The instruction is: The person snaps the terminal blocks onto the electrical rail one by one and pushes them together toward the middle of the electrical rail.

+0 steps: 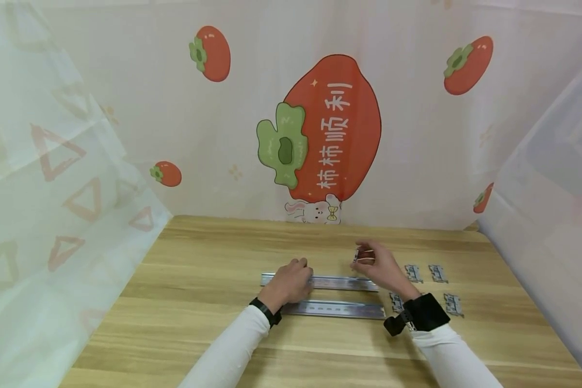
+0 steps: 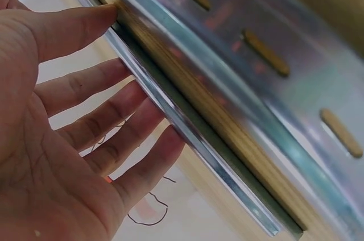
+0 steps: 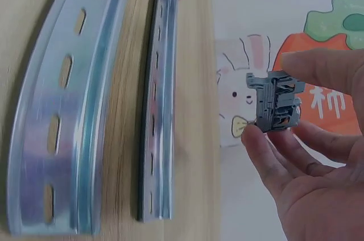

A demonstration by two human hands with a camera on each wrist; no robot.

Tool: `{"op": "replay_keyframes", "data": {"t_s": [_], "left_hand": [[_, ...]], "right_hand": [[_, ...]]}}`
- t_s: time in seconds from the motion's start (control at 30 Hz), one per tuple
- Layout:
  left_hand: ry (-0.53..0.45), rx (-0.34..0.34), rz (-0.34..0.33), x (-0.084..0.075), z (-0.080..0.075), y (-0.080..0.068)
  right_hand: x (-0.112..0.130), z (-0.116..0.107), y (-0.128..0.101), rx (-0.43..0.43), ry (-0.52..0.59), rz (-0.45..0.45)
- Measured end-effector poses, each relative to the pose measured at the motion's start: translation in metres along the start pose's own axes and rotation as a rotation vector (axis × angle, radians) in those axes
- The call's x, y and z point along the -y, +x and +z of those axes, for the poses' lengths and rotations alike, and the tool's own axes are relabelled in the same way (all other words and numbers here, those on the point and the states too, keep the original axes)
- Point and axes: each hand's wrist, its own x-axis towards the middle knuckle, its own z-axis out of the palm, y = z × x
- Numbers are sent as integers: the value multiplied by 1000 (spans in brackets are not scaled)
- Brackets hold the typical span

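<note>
Two slotted metal DIN rails lie parallel on the table, the far rail [image 1: 346, 283] and the near rail [image 1: 341, 309]. My left hand [image 1: 287, 281] pinches the far rail toward its left end, with the thumb on one edge and the fingertips along the other in the left wrist view. My right hand [image 1: 382, 267] is raised near the far rail's right end. Between its thumb and fingertips it holds a small grey terminal block [image 3: 277, 100], whose clips and slots show in the right wrist view.
Several more grey terminal blocks lie right of the rails, among them one block [image 1: 438, 273] at the back and another block [image 1: 453, 305] nearer; my right wrist partly covers others. A printed curtain [image 1: 242, 108] rises behind the wooden table [image 1: 199, 258], with sheets at both sides.
</note>
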Motion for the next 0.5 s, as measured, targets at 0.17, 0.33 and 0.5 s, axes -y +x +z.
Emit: {"op": "replay_keyframes", "data": {"t_s": [0.17,0.33,0.5], "left_hand": [[15,-8,0,-1,1,-1],[42,-15,3,-1,2,-3],[75,-25,18,-2,2,-4]], "right_hand": [[44,3,-2,43,50,94],[54,7,1,59,52,150],[54,14,5,87,43,136]]}}
